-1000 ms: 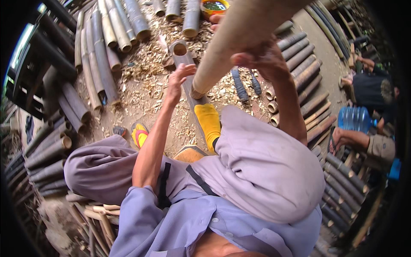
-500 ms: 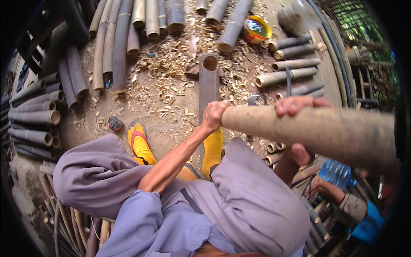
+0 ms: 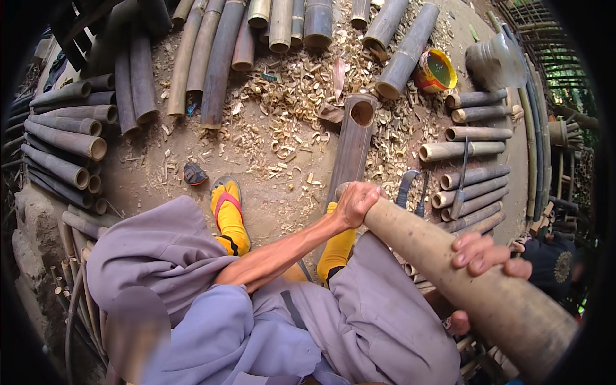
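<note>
The tube (image 3: 459, 285) that this worker has in both hands runs slantwise on the right side, over or just beside the right thigh, its slimmer end toward the middle and its thick end at the near right; I can't tell whether it rests on the leg. The left hand (image 3: 359, 204) is curled tightly round the slim end, no gap showing, though I can't make out if any of the tube pokes past the fist. The right hand (image 3: 484, 256) is spread much wider, fingers over the far side and thumb round the near side, its palm out of my sight. To my eye it's bamboo: stiff, probably hollow, so fairly light for its bulk, yet long enough to swing if held at one end only. The skin looks smooth and dry, so I'd expect it to turn in a loose grip more than slide away, and it might split lengthwise under a hard knock. One hand on the slim end and one well along the thick part seems the sound hold, clear of the knife (image 3: 460, 183) beyond. Shavings (image 3: 279, 122) litter the ground around the beam (image 3: 353, 147).
</note>
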Motion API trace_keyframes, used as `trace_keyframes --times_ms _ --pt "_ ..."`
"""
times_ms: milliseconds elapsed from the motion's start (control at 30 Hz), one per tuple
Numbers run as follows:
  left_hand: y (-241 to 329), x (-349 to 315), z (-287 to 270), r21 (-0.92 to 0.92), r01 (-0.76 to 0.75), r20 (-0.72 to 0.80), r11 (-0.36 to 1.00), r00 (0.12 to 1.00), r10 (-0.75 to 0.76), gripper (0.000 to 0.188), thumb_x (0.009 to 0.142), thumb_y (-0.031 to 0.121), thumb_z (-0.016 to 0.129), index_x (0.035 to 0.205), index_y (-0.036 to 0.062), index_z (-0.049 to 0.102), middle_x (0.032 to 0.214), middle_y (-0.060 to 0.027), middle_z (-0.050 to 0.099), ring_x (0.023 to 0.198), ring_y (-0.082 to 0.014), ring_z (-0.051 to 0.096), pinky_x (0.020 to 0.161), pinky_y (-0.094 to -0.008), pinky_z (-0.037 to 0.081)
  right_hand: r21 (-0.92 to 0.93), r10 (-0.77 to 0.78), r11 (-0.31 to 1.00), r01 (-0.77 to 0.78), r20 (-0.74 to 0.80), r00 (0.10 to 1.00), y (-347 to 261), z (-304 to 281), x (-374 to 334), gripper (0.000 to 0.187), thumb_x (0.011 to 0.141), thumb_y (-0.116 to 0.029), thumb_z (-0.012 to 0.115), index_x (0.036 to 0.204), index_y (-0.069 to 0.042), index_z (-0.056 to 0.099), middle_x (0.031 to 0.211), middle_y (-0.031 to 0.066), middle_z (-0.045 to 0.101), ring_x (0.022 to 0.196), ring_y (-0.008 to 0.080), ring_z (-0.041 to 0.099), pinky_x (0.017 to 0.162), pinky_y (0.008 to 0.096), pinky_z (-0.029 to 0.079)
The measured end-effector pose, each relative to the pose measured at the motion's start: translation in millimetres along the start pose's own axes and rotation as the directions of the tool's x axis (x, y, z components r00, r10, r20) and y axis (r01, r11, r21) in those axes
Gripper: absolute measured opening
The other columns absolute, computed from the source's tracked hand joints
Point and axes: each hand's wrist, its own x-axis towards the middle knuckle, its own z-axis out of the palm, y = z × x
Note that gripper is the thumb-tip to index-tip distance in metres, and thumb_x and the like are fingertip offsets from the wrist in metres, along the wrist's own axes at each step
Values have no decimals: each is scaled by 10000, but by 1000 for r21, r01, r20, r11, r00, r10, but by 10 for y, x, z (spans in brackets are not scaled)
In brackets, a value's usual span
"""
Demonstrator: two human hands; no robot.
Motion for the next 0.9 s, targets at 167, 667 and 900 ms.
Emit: trace_keyframes --times_ms 167,667,900 --pt "-121 -142 -104 45 -13 -34 999 999 15 517 864 345 290 816 -4 669 764 -187 655 724 -333 633 718 -394 487 42 11 999 -10 -24 1000 60 138 -147 839 667 -158 827 1299 -136 276 1019 116 521 878 290 584 807 507 436" --pt "-4 -10 40 58 -15 -10 998 1000 15 521 863 370 323 798 -8 676 765 -188 659 724 -318 644 703 -386 486 87 -56 994 62 -66 996 26 -49 -119 822 661 -179 832 1279 -93 298 977 144 537 812 285 570 748 492 462" --pt "39 -93 11 65 -73 -52 995 996 76 481 846 338 341 766 8 681 738 -192 657 716 -319 644 698 -391 490 -8 -50 999 50 6 999 -113 3 -271 847 658 -222 822 1312 -100 298 984 123 530 811 273 559 733 474 456"
